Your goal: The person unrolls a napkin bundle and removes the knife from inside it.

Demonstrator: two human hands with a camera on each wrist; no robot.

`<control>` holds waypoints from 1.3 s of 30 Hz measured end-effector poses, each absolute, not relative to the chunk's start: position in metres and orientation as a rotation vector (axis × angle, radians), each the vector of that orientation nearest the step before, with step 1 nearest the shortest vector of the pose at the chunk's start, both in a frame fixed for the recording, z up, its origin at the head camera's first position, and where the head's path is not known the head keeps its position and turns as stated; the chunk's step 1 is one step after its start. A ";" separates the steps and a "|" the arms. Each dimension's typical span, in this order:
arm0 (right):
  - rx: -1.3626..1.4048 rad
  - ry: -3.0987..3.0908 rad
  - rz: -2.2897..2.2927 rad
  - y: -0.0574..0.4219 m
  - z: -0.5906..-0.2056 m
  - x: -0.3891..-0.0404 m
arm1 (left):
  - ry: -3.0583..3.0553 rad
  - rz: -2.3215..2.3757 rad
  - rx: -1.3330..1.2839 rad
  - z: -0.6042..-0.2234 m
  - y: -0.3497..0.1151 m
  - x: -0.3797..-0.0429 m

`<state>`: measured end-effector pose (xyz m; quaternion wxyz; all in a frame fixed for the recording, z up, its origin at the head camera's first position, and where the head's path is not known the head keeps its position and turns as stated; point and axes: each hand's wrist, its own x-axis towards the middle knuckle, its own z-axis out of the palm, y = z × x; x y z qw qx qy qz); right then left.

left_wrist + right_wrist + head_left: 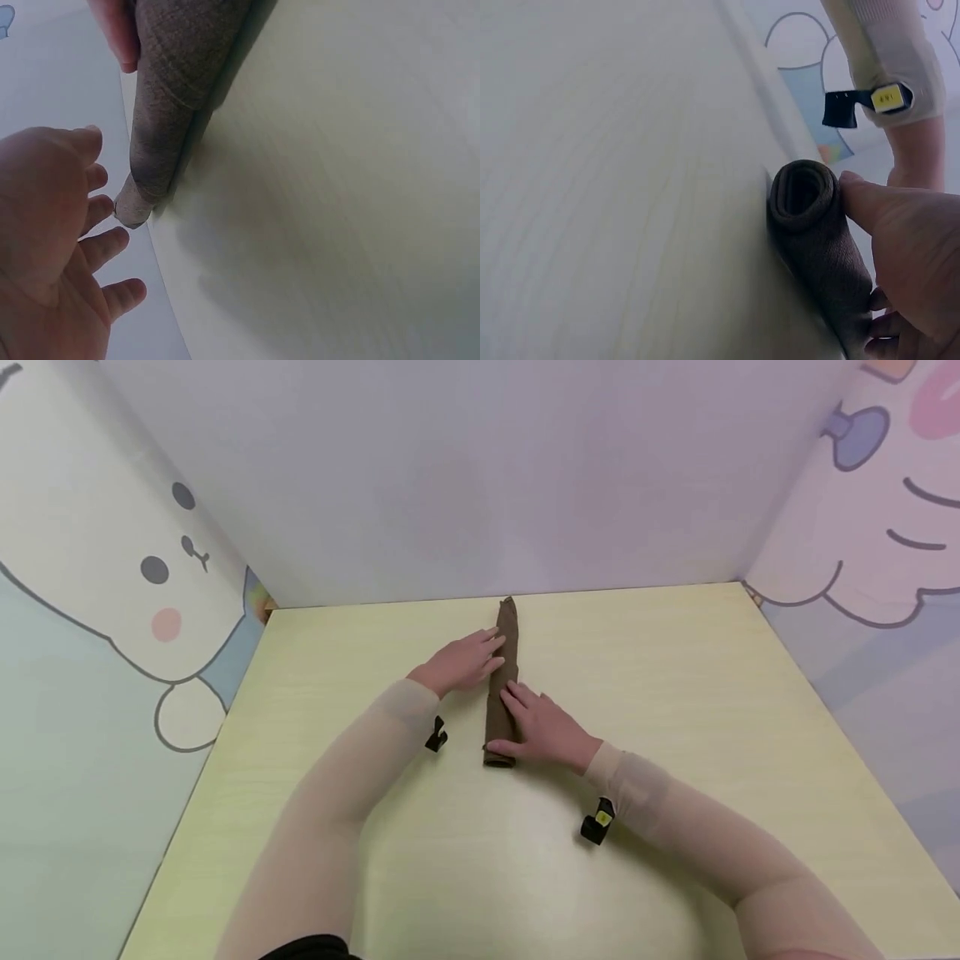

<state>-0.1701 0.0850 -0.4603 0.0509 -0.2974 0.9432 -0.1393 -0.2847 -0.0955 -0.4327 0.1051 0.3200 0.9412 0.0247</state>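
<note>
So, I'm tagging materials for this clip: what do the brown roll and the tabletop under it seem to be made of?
The brown roll looks like soft, matte fabric: fine surface texture, creases and thick layered edges show, though woven or knitted is unclear. The tabletop looks like pale wood or wood-look laminate with a slight sheen: faint grain-like streaks and a soft highlight.

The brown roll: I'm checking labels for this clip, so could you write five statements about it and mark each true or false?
1. The brown roll lies on the table. True.
2. In the head view it runs from left to right. False: it runs away from the person.
3. The left hand is nearer its far end than the right hand. True.
4. Its near end shows an opening. True.
5. The right hand is clear of it. False: the thumb touches it.
</note>
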 end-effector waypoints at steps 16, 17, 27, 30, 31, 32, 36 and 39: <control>-0.860 2.865 -0.425 0.082 -0.460 -0.163 | 2.736 0.087 0.836 -0.450 -0.082 -0.304; -0.857 2.865 -0.432 0.083 -0.461 -0.163 | 2.735 0.092 0.835 -0.451 -0.082 -0.304; -0.856 2.880 -0.454 0.085 -0.465 -0.163 | 2.763 0.076 0.835 -0.455 -0.082 -0.302; -0.874 2.881 -0.444 0.085 -0.464 -0.164 | 2.772 0.072 0.817 -0.455 -0.084 -0.301; -0.881 2.878 -0.437 0.085 -0.463 -0.164 | 2.775 0.069 0.811 -0.456 -0.085 -0.301; -0.886 2.875 -0.429 0.085 -0.463 -0.164 | 2.777 0.066 0.805 -0.457 -0.085 -0.301; -0.907 2.858 -0.407 0.086 -0.463 -0.166 | 2.789 0.063 0.790 -0.460 -0.087 -0.301; -0.919 2.848 -0.398 0.088 -0.465 -0.167 | 2.799 0.063 0.780 -0.463 -0.087 -0.301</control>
